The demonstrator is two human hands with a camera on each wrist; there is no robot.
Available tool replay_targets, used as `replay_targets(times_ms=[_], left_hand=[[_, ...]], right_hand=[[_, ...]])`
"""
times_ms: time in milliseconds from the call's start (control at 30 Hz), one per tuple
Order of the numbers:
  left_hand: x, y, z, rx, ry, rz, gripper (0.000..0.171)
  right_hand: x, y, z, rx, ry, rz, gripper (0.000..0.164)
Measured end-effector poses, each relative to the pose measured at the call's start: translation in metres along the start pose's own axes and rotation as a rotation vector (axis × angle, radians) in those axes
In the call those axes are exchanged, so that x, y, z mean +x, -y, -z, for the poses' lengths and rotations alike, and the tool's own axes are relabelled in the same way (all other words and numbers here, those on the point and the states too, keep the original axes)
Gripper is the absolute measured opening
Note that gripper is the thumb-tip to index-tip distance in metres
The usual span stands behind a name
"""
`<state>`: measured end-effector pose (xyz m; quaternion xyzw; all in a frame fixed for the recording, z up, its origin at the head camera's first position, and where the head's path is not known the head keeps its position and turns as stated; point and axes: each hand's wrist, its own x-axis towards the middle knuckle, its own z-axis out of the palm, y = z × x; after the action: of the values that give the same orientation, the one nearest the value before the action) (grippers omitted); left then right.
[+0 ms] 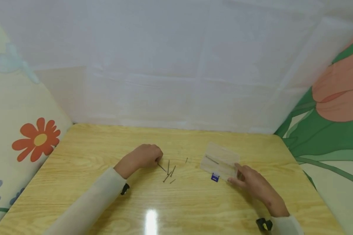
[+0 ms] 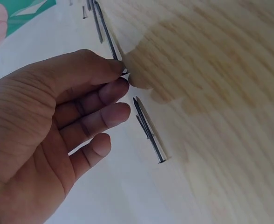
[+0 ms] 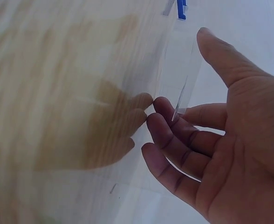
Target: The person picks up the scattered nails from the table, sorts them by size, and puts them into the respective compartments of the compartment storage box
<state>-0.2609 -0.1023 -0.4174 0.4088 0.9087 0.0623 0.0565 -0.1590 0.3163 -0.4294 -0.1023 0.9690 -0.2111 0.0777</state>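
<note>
My left hand (image 1: 144, 156) is at the left of a small group of loose nails. Its thumb and index finger pinch one dark nail (image 2: 108, 35) near the head, and the nail's far end points toward the others. Below those fingers in the left wrist view lies another long nail (image 2: 148, 133), with a shorter one against it. A clear plastic box (image 1: 223, 153) with a blue latch (image 1: 215, 177) lies at the right, and one nail (image 1: 212, 159) shows within its outline. At the box's right corner is my right hand (image 1: 253, 182), thumb and fingers spread apart, fingertips touching the edge.
Several nails (image 1: 173, 171) lie scattered on the wood-grain table (image 1: 176, 202) between the hands. A short nail (image 1: 186, 160) lies apart, nearer the box. White sheeting (image 1: 164, 81) hangs behind the table, and flower-patterned sheets flank both sides.
</note>
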Motion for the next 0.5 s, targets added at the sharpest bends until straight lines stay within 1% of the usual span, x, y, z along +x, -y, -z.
replay_targets(times_ms=[233, 367, 500], left_hand=[[-0.0008, -0.0014, 0.002, -0.032, 0.05, 0.023, 0.039], [-0.0023, -0.0024, 0.0025, -0.044, 0.062, 0.02, 0.044], [-0.0045, -0.0029, 0.0016, -0.045, 0.057, 0.016, 0.046]], right_hand=[[0.0001, 0.0007, 0.0009, 0.016, 0.006, -0.006, 0.084], [-0.0003, 0.0009, 0.001, 0.027, 0.006, -0.01, 0.085], [-0.0006, 0.0007, 0.0007, 0.027, 0.006, -0.012, 0.086]])
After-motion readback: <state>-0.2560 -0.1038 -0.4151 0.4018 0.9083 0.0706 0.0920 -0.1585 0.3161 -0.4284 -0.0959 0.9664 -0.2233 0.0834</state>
